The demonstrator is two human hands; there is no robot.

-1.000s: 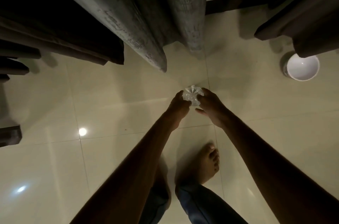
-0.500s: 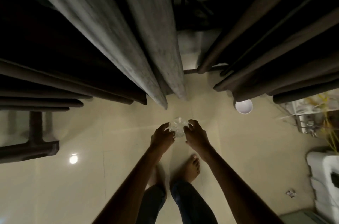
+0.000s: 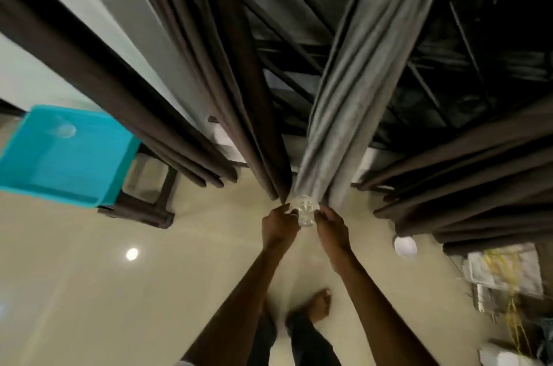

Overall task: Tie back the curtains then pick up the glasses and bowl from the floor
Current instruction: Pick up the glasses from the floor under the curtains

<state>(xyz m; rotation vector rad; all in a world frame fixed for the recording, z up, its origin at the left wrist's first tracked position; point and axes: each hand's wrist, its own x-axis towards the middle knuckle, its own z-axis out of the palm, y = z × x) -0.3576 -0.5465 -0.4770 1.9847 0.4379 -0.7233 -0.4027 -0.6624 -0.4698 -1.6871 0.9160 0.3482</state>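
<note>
A clear patterned glass (image 3: 304,211) is held up between my left hand (image 3: 278,228) and my right hand (image 3: 332,226), each gripping one side. It is raised in front of the hanging grey curtain (image 3: 350,96) and the dark brown curtain (image 3: 215,66). A white bowl (image 3: 405,246) sits on the cream tiled floor to the right, below dark curtain folds (image 3: 466,180). A second clear glass (image 3: 65,129) lies inside a turquoise bin (image 3: 116,162) at the left.
The turquoise bin rests on a dark wooden stand (image 3: 143,210). Papers and yellow strands clutter the right edge (image 3: 505,273). My bare foot (image 3: 319,305) stands on the floor below my hands. A dark window (image 3: 314,21) shows behind the curtains.
I have risen from the floor with the glass in both hands. The view has lifted and swung left, bringing the turquoise bin into sight and shrinking the bowl at the right.
</note>
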